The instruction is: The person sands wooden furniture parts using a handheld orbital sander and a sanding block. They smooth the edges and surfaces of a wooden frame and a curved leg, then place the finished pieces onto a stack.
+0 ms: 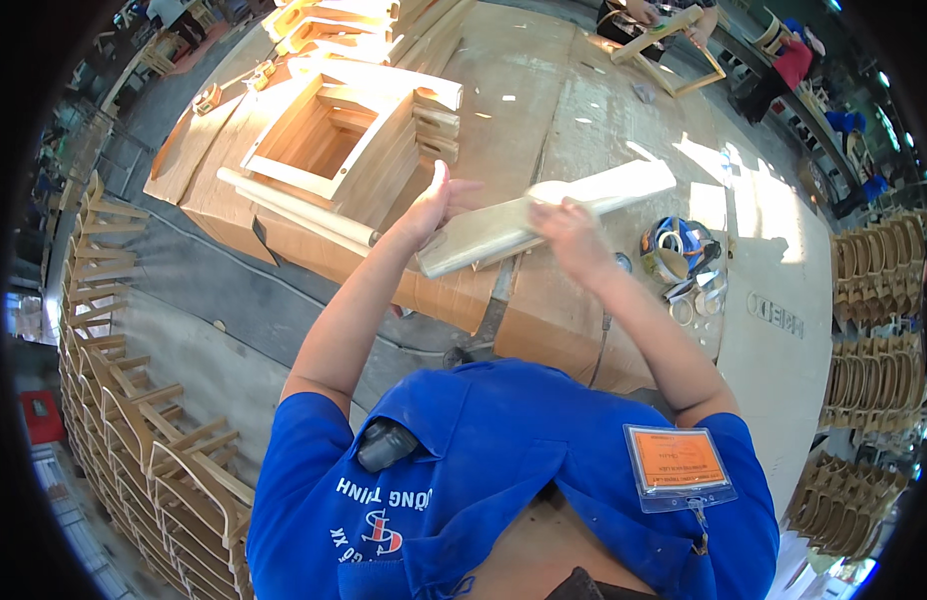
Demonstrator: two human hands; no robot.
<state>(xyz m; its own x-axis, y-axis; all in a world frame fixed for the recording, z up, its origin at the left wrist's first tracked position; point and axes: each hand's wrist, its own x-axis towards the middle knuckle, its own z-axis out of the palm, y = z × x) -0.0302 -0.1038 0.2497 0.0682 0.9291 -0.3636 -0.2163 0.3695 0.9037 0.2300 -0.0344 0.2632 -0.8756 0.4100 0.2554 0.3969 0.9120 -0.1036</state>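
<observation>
A long pale wooden board (619,190) lies slanted across the cardboard-covered table in front of me, its right end bright in sunlight. My left hand (439,208) is beside the board's left part, thumb raised and fingers stretched apart; whether they touch the wood is unclear. Over the middle of the board is my right hand (572,238), its fingers smeared by motion. Something pale shows at those fingertips, too blurred to name. Left of the board stands a stack of curved wooden frames (354,150), with a loose wooden rail (299,207) along its near side.
Right of my right hand sit a blue container (681,245) and several tape rolls (709,298). A tape measure (206,98) lies at the far left. Stacked wooden parts (149,420) line the left floor. Another person (664,25) handles a wooden frame at the table's far side.
</observation>
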